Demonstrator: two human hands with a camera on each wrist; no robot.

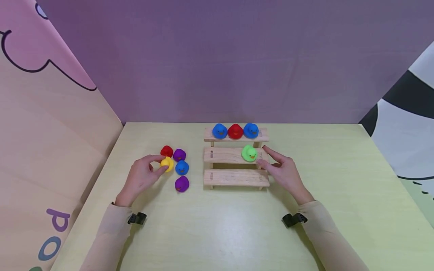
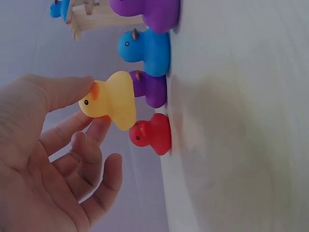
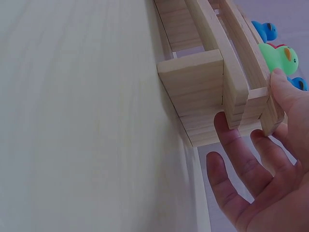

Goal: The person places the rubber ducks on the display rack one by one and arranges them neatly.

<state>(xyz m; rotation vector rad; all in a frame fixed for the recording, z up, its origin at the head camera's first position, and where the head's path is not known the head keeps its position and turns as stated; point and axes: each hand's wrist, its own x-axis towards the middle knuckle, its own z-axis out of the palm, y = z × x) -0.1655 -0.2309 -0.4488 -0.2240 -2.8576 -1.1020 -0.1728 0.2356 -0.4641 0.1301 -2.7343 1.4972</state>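
Pinching the yellow duck [image 1: 168, 164] between thumb and fingers, left hand [image 1: 144, 174] at left of center in the head view; left wrist view has this duck raised off the table [image 1: 217, 229]. Loose group next to it: red duck [image 1: 166, 151] just above, purple duck [image 1: 179, 155] upper right, blue duck [image 1: 182, 168] to the right, second purple duck [image 1: 182, 184] lower right, all on the table.

Right hand [image 1: 284, 171] is released, fingers spread, right of center at the right end of the wooden stand's middle step [image 1: 222, 155]. Green duck [image 1: 249, 153] sits on the right part of that step, thumb right by it; cannot tell if thumb touches the duck.

Wooden stand [image 1: 234, 177] has three steps, center of frame. Top step [image 1: 264, 136] carries a row: blue duck at left [image 1: 219, 131], red duck in the middle [image 1: 235, 131], blue duck at right [image 1: 251, 131].

Light sleeves [image 1: 108, 233] come in from lower left and lower right, black device on each wrist [image 1: 137, 218]. Purple wall [image 1: 237, 60] across the top, pink printed panel [image 1: 51, 37] upper left, black-and-white panel [image 1: 407, 131] right edge.
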